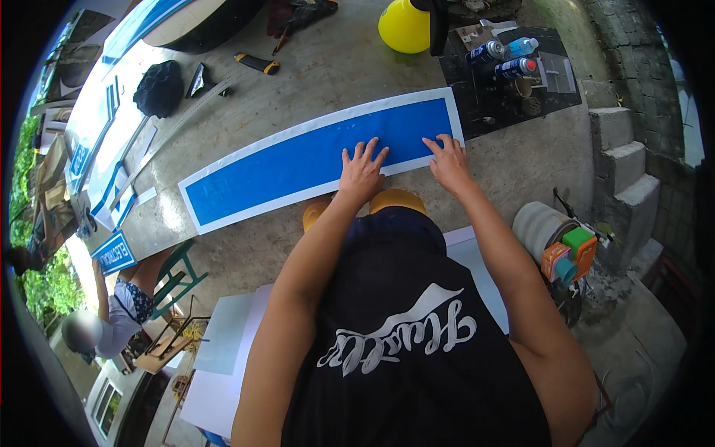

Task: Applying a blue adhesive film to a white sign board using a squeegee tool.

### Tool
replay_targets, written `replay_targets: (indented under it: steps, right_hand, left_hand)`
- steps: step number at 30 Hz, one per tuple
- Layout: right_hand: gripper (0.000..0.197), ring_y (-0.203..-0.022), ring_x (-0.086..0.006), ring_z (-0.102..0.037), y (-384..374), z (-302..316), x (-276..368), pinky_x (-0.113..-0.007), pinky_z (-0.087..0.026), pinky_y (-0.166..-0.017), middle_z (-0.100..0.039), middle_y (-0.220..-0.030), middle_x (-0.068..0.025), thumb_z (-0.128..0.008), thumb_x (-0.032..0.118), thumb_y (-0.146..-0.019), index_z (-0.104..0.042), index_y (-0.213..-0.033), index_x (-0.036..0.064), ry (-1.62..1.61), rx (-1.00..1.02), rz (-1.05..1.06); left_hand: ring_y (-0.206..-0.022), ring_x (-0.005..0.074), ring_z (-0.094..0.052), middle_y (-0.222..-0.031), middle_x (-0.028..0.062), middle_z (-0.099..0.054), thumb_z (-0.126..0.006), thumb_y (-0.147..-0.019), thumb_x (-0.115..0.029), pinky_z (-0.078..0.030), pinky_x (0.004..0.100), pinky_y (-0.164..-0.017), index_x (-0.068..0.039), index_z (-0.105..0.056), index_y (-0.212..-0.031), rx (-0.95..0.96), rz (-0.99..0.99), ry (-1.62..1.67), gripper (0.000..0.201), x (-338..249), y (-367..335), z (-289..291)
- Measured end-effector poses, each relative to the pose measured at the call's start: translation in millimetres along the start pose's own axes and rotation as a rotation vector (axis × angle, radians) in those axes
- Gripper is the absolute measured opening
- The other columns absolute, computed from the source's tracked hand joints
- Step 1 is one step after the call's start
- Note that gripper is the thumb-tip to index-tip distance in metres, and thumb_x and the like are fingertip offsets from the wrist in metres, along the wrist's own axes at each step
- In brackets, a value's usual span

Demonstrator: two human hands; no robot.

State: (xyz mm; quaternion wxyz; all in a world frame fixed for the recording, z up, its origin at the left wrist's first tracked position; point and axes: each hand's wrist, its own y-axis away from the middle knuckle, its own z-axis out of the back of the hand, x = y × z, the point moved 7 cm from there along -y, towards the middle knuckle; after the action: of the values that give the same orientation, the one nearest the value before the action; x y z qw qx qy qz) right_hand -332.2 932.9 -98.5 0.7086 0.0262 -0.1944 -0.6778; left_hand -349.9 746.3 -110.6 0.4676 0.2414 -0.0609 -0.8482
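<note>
A long blue sheet with a white border (275, 175) lies flat across the near part of the table, slanting up to the right. My left hand (363, 171) rests on its lower edge, right of the middle, with fingers spread. Near the sheet's right end, my right hand (450, 165) touches the blue area with its fingertips, fingers apart. Neither hand holds anything. Faint pale specks show on the blue surface.
A yellow-and-black utility knife (257, 64), a black cloth (159, 89) and a yellow spray bottle (404, 27) lie or stand beyond the sheet. Spray cans (515, 68) are at the far right. Another person (119, 313) handles a blue sign (115, 253) at left.
</note>
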Motion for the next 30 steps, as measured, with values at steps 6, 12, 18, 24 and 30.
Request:
replay_targets:
  steps: [6,12,18,24,30]
  right_hand:
    - [0.052,-0.115,-0.0296,-0.044,-17,3,2,-0.043,-0.036,-0.095,-0.042,-0.127,-0.0126,-0.063,0.011,-0.079,-0.049,-0.129,0.0175,-0.004,0.028,-0.065]
    - [0.052,-0.117,-0.0297,-0.043,-32,4,0,-0.043,-0.036,-0.095,-0.042,-0.128,-0.0125,-0.063,0.011,-0.08,-0.049,-0.13,0.017,0.006,0.011,-0.042]
    - [0.042,-0.114,-0.0295,-0.047,-29,17,-19,-0.041,-0.041,-0.094,-0.047,-0.124,-0.0143,-0.062,0.013,-0.082,-0.055,-0.123,0.0131,-0.155,-0.073,-0.237]
    - [0.03,-0.099,-0.0297,-0.055,7,1,-105,-0.038,-0.045,-0.087,-0.056,-0.105,-0.012,-0.062,0.013,-0.08,-0.061,-0.109,0.0082,-0.456,-0.258,-0.6]
    - [0.027,-0.1,-0.0304,-0.054,13,12,-95,-0.038,-0.044,-0.088,-0.055,-0.104,-0.0125,-0.059,0.011,-0.081,-0.062,-0.108,0.009,-0.362,-0.201,-0.502]
  left_hand:
    - [-0.127,0.0313,-0.032,-0.142,0.0086,-0.03,-0.064,-0.077,-0.023,-0.031,0.0579,-0.098,-0.022,-0.041,-0.135,0.023,0.054,-0.023,0.063,-2,-24,9]
    - [-0.128,0.0315,-0.032,-0.143,0.0091,-0.029,-0.065,-0.077,-0.024,-0.032,0.0573,-0.096,-0.023,-0.04,-0.136,0.021,0.1,-0.017,0.064,4,-32,13]
    - [-0.123,0.0327,-0.037,-0.137,0.0125,-0.036,-0.066,-0.077,-0.022,-0.034,0.0491,-0.096,-0.016,-0.041,-0.133,-0.112,0.102,0.064,0.062,10,-13,22]
    - [-0.118,0.032,-0.041,-0.129,0.0133,-0.043,-0.067,-0.074,-0.018,-0.036,0.0449,-0.094,-0.012,-0.049,-0.125,-0.173,0.083,0.104,0.054,41,56,32]
    - [-0.116,0.0339,-0.041,-0.129,0.0139,-0.042,-0.065,-0.076,-0.017,-0.037,0.0457,-0.092,-0.013,-0.05,-0.124,-0.157,0.388,0.071,0.05,113,130,15]
